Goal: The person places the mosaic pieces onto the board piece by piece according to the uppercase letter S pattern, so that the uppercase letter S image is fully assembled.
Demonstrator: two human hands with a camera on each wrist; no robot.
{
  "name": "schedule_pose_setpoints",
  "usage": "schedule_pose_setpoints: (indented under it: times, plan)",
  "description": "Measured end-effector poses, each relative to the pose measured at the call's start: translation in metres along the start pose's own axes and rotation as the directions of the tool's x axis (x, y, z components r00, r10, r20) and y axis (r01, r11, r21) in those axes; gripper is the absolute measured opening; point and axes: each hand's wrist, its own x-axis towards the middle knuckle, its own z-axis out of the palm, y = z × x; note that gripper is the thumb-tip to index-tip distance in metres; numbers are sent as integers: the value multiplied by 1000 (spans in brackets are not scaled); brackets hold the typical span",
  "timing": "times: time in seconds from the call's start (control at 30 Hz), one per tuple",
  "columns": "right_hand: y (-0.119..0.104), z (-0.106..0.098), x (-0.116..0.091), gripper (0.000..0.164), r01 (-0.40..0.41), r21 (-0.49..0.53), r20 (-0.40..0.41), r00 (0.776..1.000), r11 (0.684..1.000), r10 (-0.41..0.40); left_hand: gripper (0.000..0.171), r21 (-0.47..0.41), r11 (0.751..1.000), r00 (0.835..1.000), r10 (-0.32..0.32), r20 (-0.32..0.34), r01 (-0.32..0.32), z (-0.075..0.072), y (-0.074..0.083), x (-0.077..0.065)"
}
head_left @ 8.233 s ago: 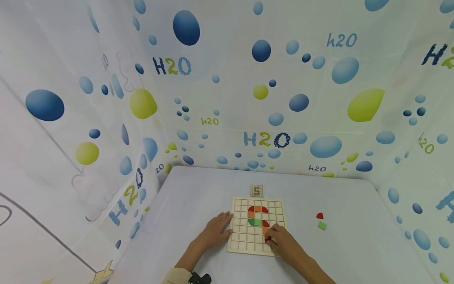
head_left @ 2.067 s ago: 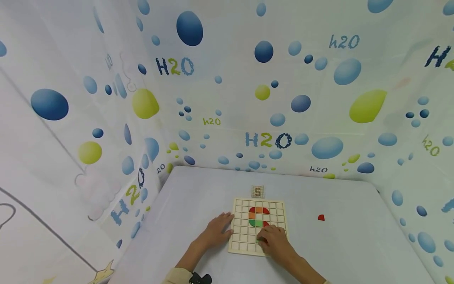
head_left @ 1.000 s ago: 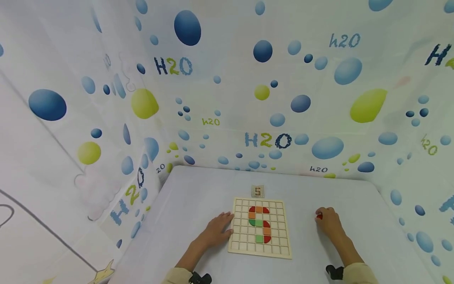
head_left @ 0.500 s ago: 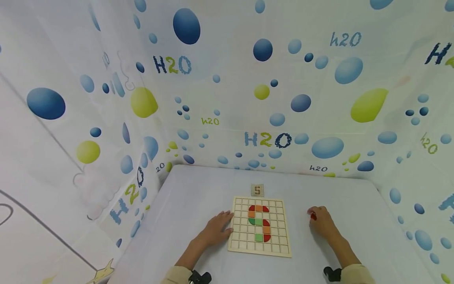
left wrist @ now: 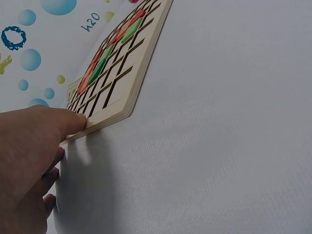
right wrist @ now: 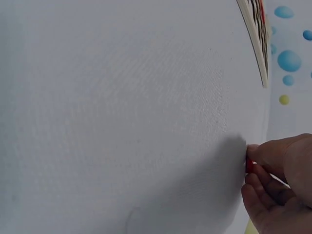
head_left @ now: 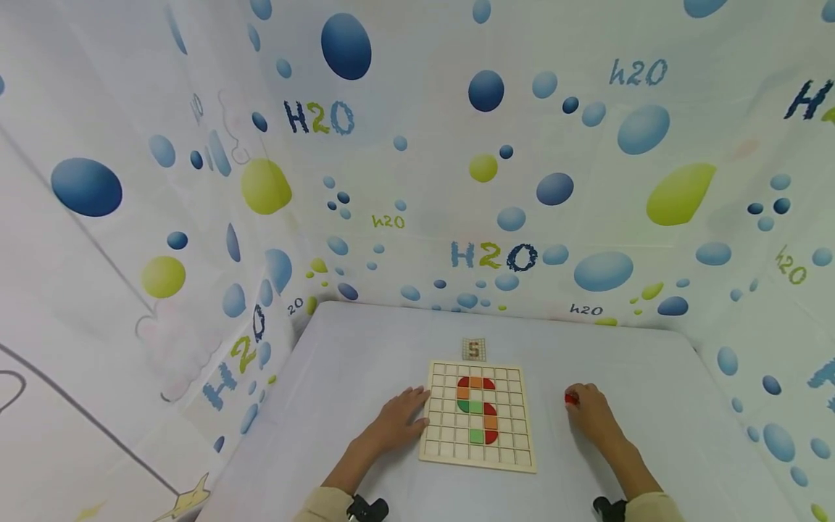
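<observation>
A square wooden grid board (head_left: 445, 436) lies on the table, with red, orange and green tiles in its cells forming most of an S-like shape. Along the bottom of that shape sit a light green square (head_left: 477, 436) and a red quarter-round tile (head_left: 491, 438). My left hand (head_left: 396, 422) rests at the board's left edge, fingers extended; its thumb touches the rim in the left wrist view. Right of the board, my right hand (head_left: 592, 412) pinches another red tile (right wrist: 249, 165) between thumb and fingers, which partly hide it.
A small card (head_left: 474, 349) with a gridded S lies just behind the board. White cloth covers the table (head_left: 365, 348). Patterned curtains (head_left: 417, 181) stand behind and at the sides.
A red tile and then the light green square went into the board's lower cells. My right hand then picked the last loose red tile off the table and shifted slightly left. My left hand stayed put.
</observation>
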Motion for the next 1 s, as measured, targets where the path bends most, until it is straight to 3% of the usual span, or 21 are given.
schedule_pose_setpoints:
  times: [0.33, 0.5, 0.7, 1.0]
  plan:
    - [-21, 13, 3, 14, 51, -181, 72, 997, 982, -38, 61, -4, 1000, 1000, 2, 4, -2, 0, -1, -1]
    - [-30, 20, 3, 15, 83, -150, 97, 993, 985, -69, 61, -8, 1000, 1000, 7, -1, -7, -2, 0, -2]
    - [-34, 23, 3, 16, 65, -101, 84, 995, 993, -57, 61, -14, 1000, 1000, 2, 15, -2, -1, 0, -2]
    - [-76, 29, 6, 21, 72, -36, 37, 997, 997, -71, 61, 13, 1000, 1000, -1, 8, 1, -1, -2, -1]
